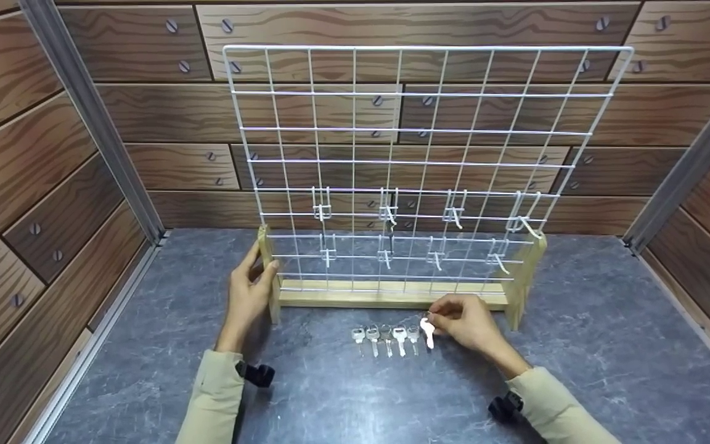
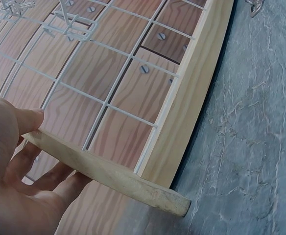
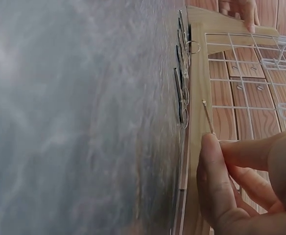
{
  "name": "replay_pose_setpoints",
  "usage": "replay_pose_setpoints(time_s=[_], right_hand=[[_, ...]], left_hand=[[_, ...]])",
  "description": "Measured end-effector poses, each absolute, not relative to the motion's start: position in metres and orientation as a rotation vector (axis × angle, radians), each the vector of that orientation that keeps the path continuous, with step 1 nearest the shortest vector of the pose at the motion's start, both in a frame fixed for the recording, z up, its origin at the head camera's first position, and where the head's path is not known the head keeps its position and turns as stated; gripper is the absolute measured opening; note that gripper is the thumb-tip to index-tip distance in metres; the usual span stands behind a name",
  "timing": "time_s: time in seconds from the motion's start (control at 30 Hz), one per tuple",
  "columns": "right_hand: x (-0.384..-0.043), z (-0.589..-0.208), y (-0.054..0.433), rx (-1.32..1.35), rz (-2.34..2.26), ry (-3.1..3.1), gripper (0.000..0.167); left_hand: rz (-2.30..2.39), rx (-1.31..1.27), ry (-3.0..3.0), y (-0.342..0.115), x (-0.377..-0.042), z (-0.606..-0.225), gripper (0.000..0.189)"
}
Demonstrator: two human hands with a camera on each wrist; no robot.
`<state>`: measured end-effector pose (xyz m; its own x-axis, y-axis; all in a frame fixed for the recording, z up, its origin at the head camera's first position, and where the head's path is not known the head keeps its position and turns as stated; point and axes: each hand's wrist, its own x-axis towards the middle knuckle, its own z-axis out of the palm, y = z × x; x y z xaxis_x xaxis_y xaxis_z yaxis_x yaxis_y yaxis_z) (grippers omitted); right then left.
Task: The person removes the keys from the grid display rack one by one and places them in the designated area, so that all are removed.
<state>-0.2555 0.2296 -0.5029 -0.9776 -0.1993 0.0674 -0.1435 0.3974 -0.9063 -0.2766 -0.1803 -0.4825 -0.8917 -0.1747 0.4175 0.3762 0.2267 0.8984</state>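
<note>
My left hand [image 1: 247,296] grips the left wooden upright [image 2: 113,175] of a stand, thumb on one side and fingers on the other. The stand holds a white wire grid panel [image 1: 355,130]. With thumb and fingertips my right hand [image 1: 467,322] pinches a silver key [image 1: 428,334] in front of the stand's base rail [image 1: 355,300]. In the right wrist view only the thin edge of this key [image 3: 208,117] shows past the fingertips. Beside it, several keys with rings [image 1: 386,336] lie in a row on the table.
White wire hooks [image 1: 387,213] hang in two rows on the lower part of the grid. The right wooden upright [image 1: 524,280] stands beyond my right hand. Wood-patterned panels [image 1: 164,114] enclose the grey marbled table [image 1: 306,401] at the back and sides.
</note>
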Motion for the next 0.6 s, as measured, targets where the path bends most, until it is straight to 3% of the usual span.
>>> replay_pose_setpoints(time_s=[0.6], right_hand=[[-0.2641, -0.5083, 0.2316, -0.358, -1.586, 2.527, 0.013]], left_hand=[[-1.681, -0.183, -2.071, -0.1801, -0.2788, -0.4844, 0.060]])
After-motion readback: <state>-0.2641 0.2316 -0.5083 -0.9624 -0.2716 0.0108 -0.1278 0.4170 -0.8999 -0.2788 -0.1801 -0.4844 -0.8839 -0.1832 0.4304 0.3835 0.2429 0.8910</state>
